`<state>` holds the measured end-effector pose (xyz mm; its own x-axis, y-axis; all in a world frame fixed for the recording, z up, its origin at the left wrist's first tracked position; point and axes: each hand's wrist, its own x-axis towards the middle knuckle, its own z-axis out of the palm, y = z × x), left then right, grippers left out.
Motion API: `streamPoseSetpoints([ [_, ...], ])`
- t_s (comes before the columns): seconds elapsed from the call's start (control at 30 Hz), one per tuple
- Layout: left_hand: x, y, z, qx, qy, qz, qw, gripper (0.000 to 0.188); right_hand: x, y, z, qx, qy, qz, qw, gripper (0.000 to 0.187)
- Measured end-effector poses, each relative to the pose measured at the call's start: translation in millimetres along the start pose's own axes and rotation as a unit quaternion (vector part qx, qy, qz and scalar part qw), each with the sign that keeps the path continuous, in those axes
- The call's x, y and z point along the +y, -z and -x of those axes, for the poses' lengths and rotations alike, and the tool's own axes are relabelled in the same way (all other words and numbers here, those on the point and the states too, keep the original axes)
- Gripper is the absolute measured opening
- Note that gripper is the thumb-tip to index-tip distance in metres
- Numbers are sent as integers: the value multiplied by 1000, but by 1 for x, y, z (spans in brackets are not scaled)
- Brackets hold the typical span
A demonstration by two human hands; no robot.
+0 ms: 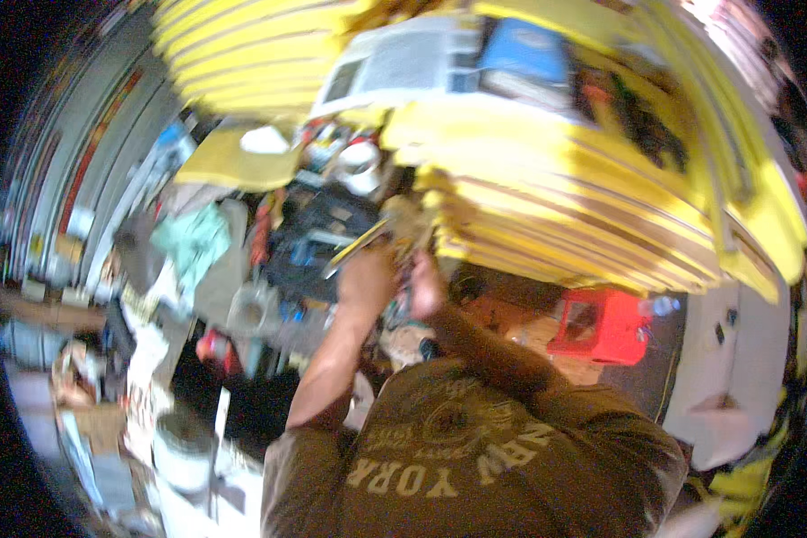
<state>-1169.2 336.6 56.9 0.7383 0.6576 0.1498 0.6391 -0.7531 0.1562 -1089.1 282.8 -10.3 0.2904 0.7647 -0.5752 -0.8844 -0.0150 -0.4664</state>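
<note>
Grasping a slim yellow tool (357,248) in left hand (368,280), just off the near left corner of slatted yellow bench (502,148). Cannot tell grip of right hand (429,289), too blurred.

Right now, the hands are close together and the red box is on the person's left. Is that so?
No: the head view shows the red box on the person's right. The left hand and right hand are close together.

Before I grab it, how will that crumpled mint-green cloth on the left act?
The crumpled mint-green cloth will probably flop, since it lies loose and creased. It looks like thin fabric, so it's likely light. Its uneven, bunched shape probably won't roll.
</note>
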Motion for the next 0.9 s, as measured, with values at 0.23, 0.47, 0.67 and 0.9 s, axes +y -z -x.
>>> streamPoseSetpoints([
  [0.23,-24,7,15,-16,141,399,906,21,-52,45,-7,-171,43,306,935,19],
  [0.47,-59,-45,57,-119,155,507,839,17,-329,111,92,187,566,696,399,33],
  [0.67,-39,-61,52,-131,228,654,709,21,-474,80,122,269,416,819,290,27],
  [0.9,3,-30,34,-140,293,629,706,30,-490,86,113,262,533,754,280,24],
])
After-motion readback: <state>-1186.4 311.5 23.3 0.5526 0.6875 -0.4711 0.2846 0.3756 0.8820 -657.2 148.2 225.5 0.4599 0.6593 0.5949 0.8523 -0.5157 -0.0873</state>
